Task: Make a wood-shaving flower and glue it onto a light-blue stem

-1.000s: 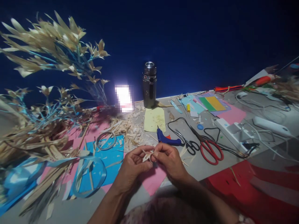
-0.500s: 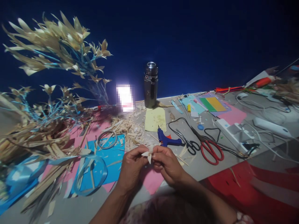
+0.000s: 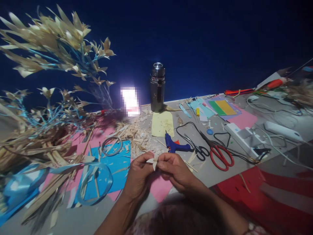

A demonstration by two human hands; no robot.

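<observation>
Between my hands is a small pale flower [image 3: 153, 161] with pointed petals, made of what looks like dried husk. My left hand [image 3: 139, 169] pinches it from the left, fingers closed. From the other side, the thumb and fingertips of my right hand [image 3: 174, 169] are closed on it too; its base is hidden behind the fingers. A blue glue gun [image 3: 177, 146] lies just beyond my right hand. Under the hands is pink paper [image 3: 160, 187], and cut husk scraps [image 3: 137, 133] are heaped past my left hand.
Red-handled scissors [image 3: 221, 158] and smaller black scissors [image 3: 201, 152] lie to the right, near a white power strip [image 3: 241, 138] with cables. A dark flask [image 3: 157, 89] stands at the back. Husk flowers on blue stems [image 3: 80, 62] rise at left, above a blue ribbon [image 3: 110, 179].
The flower has turned and shifted slightly left between my fingers. Both hands keep their pinch. The view has moved a little.
</observation>
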